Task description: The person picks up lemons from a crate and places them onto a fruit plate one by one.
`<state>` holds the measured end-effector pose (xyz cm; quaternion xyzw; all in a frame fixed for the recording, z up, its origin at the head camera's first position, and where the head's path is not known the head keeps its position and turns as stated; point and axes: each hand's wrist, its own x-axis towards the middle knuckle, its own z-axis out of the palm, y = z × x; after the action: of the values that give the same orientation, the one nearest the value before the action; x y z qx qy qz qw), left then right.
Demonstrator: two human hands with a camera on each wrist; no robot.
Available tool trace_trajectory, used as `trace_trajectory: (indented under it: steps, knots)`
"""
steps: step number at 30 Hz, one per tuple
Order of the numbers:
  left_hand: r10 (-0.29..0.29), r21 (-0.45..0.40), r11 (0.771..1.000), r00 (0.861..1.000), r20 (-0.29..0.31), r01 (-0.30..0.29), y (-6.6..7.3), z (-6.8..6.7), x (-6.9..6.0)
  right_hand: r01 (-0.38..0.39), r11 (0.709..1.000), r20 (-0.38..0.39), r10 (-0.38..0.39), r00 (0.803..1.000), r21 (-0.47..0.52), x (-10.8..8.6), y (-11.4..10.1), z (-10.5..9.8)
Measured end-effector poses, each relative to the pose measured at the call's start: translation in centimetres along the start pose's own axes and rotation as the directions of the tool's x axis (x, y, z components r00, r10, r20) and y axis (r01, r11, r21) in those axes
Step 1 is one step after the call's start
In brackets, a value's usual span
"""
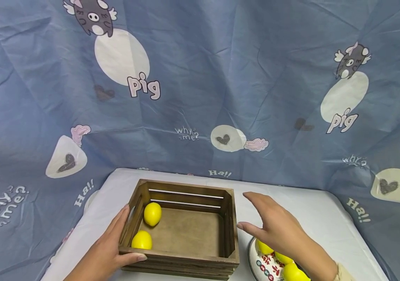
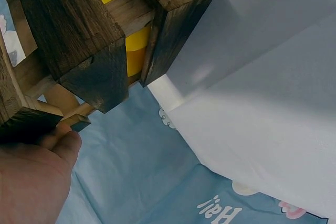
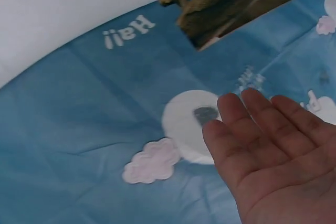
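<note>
Wooden crate [image 1: 179,260] with two hands, on a white table [image 1: 301,199]. The crate stands upright at the middle of the table, a little to the left; its far wall consists of slats, with white showing through the gaps. Two yellow fruits lie inside, both toward the left wall: the far fruit [image 1: 152,214] rests beside that wall, and the near fruit [image 1: 142,240] sits in the near left corner, partly hidden by the near rim. The remaining floor of the crate shows to their right.

The left hand [image 1: 103,253] holds the near left corner, its fingers laid along the outside of the left wall and its thumb bent round onto the near rim; the left wrist view shows it against the slats.

The right hand [image 1: 278,222] is raised just right of the crate, holding nothing. Its fingers are extended side by side, with the thumb spread apart from them; whether the thumb tip touches the right wall cannot be told.

Below the right forearm, near and to the right of the crate, lies a patterned plate [image 1: 253,263] bearing more yellow fruit [image 1: 294,273], partly covered by the arm. A cream sleeve [image 1: 343,272] ends at the right wrist. Behind hangs a blue printed cloth [image 1: 193,89].
</note>
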<state>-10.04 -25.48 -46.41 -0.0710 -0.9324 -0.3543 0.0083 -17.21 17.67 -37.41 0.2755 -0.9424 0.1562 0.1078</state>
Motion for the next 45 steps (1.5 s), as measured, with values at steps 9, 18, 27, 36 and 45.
trace_trajectory:
  steps: [9,18,27,36,45]
  knots:
    - [0.004,-0.008,1.000,1.000,-0.003,-0.004,0.1,0.0,0.1,0.159,0.987,0.060,-0.161,0.985,0.026,2.8,-2.6,0.1]
    - [0.009,-0.012,1.000,1.000,-0.011,-0.009,-0.1,0.1,0.0,0.325,0.945,0.175,-0.326,0.929,0.038,6.1,-6.2,2.0]
    - [0.011,-0.002,1.000,1.000,-0.016,-0.011,-0.1,0.1,-0.1,0.430,0.902,0.317,-0.420,0.850,0.044,9.3,-9.8,4.9]
    - [0.003,-0.005,1.000,1.000,-0.012,-0.003,0.1,0.0,-0.2,0.486,0.874,0.431,-0.445,0.785,0.018,11.3,-12.4,8.5]
    - [-0.004,-0.002,1.000,1.000,-0.003,0.004,0.1,0.0,-0.2,0.501,0.865,0.563,-0.421,0.711,0.014,12.5,-15.0,11.0]
